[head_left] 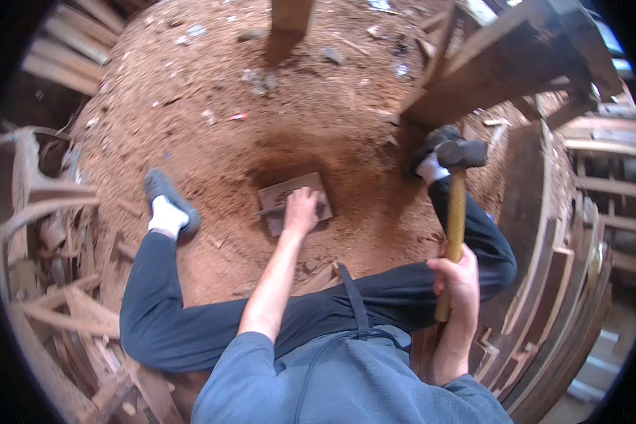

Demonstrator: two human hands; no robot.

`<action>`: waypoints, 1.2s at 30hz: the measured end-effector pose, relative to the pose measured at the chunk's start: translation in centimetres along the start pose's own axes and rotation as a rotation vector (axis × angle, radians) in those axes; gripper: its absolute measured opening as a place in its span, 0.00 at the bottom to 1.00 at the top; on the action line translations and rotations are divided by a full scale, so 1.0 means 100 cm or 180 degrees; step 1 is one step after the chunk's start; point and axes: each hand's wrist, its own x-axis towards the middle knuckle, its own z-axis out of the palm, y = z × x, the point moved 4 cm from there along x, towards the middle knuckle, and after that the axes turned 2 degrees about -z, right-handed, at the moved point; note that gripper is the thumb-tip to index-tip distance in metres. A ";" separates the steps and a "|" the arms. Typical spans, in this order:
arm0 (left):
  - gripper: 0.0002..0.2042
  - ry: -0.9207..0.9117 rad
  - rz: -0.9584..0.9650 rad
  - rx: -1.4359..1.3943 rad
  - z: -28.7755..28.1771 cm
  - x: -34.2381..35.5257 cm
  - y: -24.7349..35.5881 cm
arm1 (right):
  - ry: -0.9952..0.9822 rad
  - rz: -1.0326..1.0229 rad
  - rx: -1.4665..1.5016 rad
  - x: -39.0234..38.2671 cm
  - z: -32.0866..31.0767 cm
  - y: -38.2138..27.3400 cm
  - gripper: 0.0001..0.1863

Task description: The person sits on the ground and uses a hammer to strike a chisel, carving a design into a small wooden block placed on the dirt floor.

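Note:
My right hand [456, 277] is wrapped round the lower part of a hammer's yellow handle. The hammer [456, 205] is held upright, its dark metal head [462, 153] raised near my right shoe. In front of me, a flat, squarish, brownish block [309, 182] sits in a shallow hollow in the dirt. Over its middle is my left hand [302, 210], fingers bent down and closed on a thin grey rod [268, 210] that sticks out leftward past the block's edge. My fingers hide the rod's other end. Dark marks or small pieces show on the block's top.
Reddish dirt [212, 141] with scattered scraps surrounds the block. My left shoe [171, 201] rests on it. A wooden post [290, 18] stands at the far side. Heavy timber [502, 71] rises at the far right. Stacked boards line the right, and carved wooden pieces [42, 184] the left.

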 end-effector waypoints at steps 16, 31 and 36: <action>0.14 0.1102 -0.0815 -0.1433 -0.144 0.049 -0.092 | 0.3212 -0.0741 -0.2762 -0.032 -0.238 -0.012 0.25; 0.11 0.1100 -0.1027 -0.1818 -0.152 0.035 -0.084 | 0.3295 -0.0687 -0.2458 -0.014 -0.288 0.043 0.25; 0.11 0.1297 -0.0959 -0.1892 -0.174 0.036 -0.079 | 0.2778 -0.0618 -0.1918 -0.019 -0.293 0.044 0.23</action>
